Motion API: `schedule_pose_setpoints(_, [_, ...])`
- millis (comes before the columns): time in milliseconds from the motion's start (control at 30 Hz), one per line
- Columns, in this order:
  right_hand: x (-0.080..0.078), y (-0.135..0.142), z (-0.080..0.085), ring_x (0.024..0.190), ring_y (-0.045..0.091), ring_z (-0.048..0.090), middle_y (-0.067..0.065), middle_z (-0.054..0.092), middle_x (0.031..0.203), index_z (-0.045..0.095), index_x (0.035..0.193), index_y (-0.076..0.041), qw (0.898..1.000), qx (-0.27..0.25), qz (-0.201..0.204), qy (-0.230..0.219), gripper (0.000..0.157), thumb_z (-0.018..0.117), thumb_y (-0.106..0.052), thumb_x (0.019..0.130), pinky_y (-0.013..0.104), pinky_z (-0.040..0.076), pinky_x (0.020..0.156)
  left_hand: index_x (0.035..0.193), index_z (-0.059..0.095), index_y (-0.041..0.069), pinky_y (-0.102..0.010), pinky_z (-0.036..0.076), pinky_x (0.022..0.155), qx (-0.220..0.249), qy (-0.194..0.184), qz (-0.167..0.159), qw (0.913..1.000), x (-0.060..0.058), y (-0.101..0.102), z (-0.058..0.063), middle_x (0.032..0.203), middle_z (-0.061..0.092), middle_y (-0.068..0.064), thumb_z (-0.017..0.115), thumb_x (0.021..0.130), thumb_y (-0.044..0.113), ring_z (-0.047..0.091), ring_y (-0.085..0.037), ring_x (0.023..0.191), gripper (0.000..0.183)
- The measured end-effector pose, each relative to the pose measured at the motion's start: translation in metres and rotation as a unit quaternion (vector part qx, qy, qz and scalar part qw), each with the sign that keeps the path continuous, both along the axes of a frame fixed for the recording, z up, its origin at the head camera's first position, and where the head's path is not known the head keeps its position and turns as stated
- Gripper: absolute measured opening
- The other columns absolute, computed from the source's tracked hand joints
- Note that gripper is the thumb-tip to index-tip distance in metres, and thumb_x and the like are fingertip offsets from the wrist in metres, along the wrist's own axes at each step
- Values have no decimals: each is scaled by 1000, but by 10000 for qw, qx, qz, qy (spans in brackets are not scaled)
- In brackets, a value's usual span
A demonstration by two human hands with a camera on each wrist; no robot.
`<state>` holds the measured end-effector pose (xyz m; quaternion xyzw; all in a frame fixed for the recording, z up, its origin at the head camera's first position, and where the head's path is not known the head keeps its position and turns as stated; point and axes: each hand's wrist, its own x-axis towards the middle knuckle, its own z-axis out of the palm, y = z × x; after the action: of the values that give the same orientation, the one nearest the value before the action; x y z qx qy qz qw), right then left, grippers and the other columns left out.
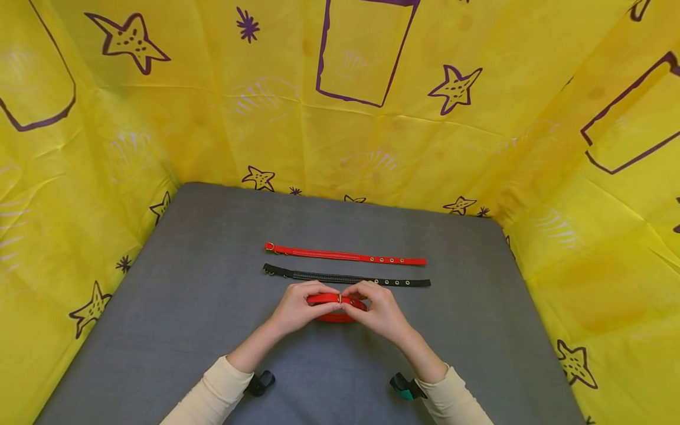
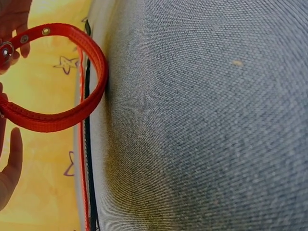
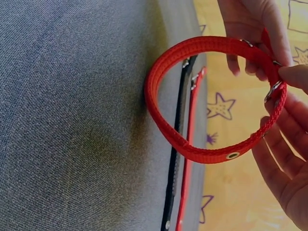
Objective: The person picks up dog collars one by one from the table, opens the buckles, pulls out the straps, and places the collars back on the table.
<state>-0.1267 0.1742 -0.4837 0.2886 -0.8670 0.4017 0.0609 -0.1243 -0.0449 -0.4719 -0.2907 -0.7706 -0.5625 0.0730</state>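
A red collar (image 1: 336, 317), bent round into a loop, is held up by both hands close over the grey surface. Its metal buckle (image 1: 340, 298) sits at the top, between the fingertips of the two hands. The left hand (image 1: 297, 307) pinches the band just left of the buckle, while the right hand (image 1: 381, 308) pinches it on the right side. In the right wrist view the collar (image 3: 152, 89) forms a nearly round ring, with a metal eyelet (image 3: 233, 155) showing on its band. Fingers partly cover the buckled section.
Beyond the hands, a black collar (image 1: 334, 277) and another red collar (image 1: 329, 255) lie straight, side by side, on the grey surface (image 1: 212, 236). Yellow cloth (image 1: 340, 136) with purple drawings walls off the back and both sides. Dark devices (image 1: 260, 383) are worn at the wrists.
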Motion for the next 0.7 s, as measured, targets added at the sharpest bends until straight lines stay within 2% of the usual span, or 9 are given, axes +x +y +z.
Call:
schedule_pose_setpoints(167, [1,0,1,76,12,55,-8,66,90,72,99,-19,10000,17,0,23,16,78,-19,84,28,48,59,96,75,1,-22,50,63,21,64,37,10000,1,0,0,89,72,-9,82,75,2,66,-21,74,22])
schedule_pose_setpoints(400, [1,0,0,82,10,59,-7,67,93,72,99,-19,10000,-50,25,-1,15,77,-20,85,38,53,68,96,75,1,-30,52,64,43,28,70,10000,1,0,-3,89,73,-8,83,75,2,66,-20,76,22])
schedule_pose_setpoints(700, [0,2,-1,87,8,61,-7,68,95,71,100,-21,9998,-96,20,-162,16,78,-22,85,38,55,75,95,76,2,-20,49,64,80,-48,74,9999,1,0,-4,88,73,-8,82,75,2,66,-19,76,21])
